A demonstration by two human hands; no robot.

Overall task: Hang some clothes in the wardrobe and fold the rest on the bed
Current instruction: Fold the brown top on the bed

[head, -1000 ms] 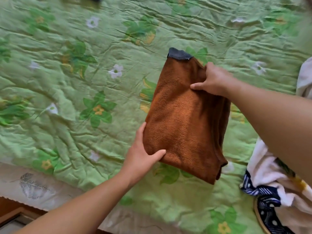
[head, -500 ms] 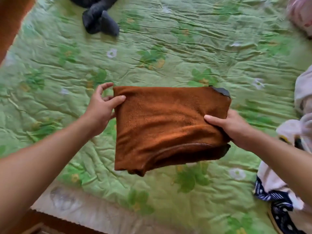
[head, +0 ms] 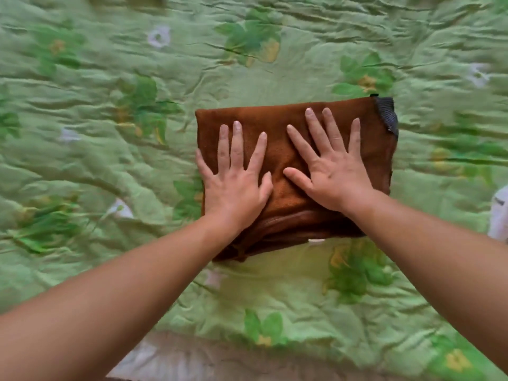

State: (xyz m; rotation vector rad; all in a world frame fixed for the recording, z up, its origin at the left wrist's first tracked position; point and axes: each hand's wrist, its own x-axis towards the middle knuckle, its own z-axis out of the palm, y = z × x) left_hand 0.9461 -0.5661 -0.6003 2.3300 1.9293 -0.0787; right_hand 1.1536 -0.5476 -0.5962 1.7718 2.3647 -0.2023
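Observation:
A folded brown garment [head: 277, 127] with a dark grey ribbed edge [head: 387, 116] at its far right corner lies flat on the bed, which is covered by a green floral quilt [head: 110, 149]. My left hand [head: 236, 177] presses flat on the garment's left part, fingers straight and spread. My right hand [head: 330, 163] presses flat on its right part, fingers spread too. Both palms cover the garment's near middle.
A bit of white cloth [head: 499, 213] shows at the right edge of the view. The bed's near edge with a pale grey border [head: 176, 361] runs along the bottom. Wrinkled quilt surrounds the garment on all sides.
The brown garment was held in the air by both hands; now it lies on the quilt and both hands have let go and press flat on top of it.

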